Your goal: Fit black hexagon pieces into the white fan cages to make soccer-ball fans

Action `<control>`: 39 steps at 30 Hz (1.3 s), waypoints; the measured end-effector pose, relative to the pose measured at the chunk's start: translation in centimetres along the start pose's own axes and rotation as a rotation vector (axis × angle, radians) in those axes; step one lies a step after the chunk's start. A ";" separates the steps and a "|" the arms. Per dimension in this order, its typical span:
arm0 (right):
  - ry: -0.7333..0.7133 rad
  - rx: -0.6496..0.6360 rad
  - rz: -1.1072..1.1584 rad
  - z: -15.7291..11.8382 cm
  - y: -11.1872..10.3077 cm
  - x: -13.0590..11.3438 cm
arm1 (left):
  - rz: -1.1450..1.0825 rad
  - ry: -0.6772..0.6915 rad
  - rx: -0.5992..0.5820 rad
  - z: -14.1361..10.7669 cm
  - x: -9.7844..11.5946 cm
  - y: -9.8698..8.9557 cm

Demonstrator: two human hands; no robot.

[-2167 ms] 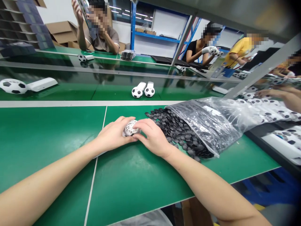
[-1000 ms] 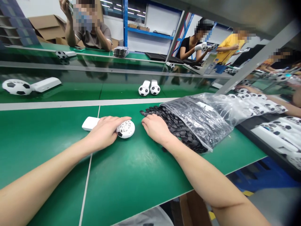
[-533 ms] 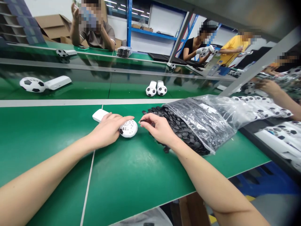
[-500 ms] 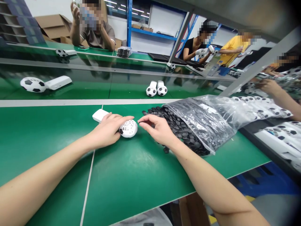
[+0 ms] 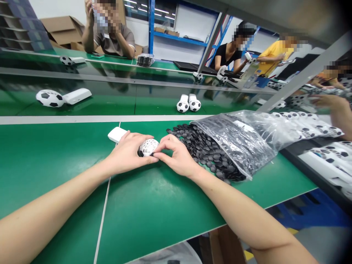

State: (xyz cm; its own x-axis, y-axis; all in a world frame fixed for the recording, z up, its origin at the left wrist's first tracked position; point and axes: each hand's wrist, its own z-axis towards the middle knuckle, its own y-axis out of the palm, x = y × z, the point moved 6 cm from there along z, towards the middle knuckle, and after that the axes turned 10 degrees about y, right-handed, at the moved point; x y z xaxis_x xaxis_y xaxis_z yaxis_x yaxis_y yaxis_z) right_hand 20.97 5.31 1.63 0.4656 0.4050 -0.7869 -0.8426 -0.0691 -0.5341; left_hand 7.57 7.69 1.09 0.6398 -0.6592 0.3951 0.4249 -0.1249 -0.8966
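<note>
Ball-ended device, long axis slantwise, handle leftward and away

Goes bare-handed, with slim, uncovered fingers on the left hand and the same slender build on the right hand. Narrows at the left wrist and the right wrist, then broadens smoothly along the left forearm and the right forearm, both bare as far as visible. Bears a tiny dark spot on the right forearm and, farther up, a long thin skin crease.
</note>
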 end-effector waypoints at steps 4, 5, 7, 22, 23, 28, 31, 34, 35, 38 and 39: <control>0.125 -0.050 0.057 0.2 0.4 1.0 | -0.023 -0.040 0.028 0.0 0.2 -0.2; 0.163 -0.097 0.097 0.2 0.7 1.3 | -0.031 -0.049 0.030 0.0 0.2 -0.2; 0.205 -0.180 0.165 0.0 1.4 1.7 | -0.046 -0.067 0.037 0.0 0.2 -0.2; 0.243 0.362 -0.264 2.4 -6.0 4.7 | -0.041 -0.034 -0.040 -0.3 -0.3 0.0; 0.247 0.321 -0.365 2.4 -6.1 4.9 | -0.048 -0.028 -0.078 -0.3 -0.3 0.1; 0.279 0.081 -0.625 2.0 -4.0 5.2 | -0.118 -0.082 -0.148 -0.7 0.4 0.8; 0.232 0.027 -0.729 2.0 -2.7 5.0 | -0.144 -0.066 -0.099 -0.8 1.0 0.9; 0.135 0.003 -0.832 2.2 -1.9 4.7 | -0.177 -0.037 -0.112 -0.8 1.1 1.0; 0.114 -0.005 -0.867 2.3 -1.7 4.7 | -0.192 -0.030 -0.121 -0.8 1.1 1.0; 0.099 -0.013 -0.919 2.4 -1.6 4.8 | -0.223 -0.012 -0.125 -0.9 0.9 1.0; 0.105 -0.005 -0.904 2.4 -1.7 4.8 | -0.231 -0.018 -0.120 -0.8 0.9 0.9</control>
State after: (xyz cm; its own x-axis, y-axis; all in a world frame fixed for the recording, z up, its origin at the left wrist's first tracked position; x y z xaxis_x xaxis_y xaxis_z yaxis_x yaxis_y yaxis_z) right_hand 24.03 9.62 -0.50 0.9709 0.2215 -0.0910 -0.1428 0.2306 -0.9625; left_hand 7.99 6.36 0.44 0.5466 -0.5898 0.5945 0.4826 -0.3583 -0.7992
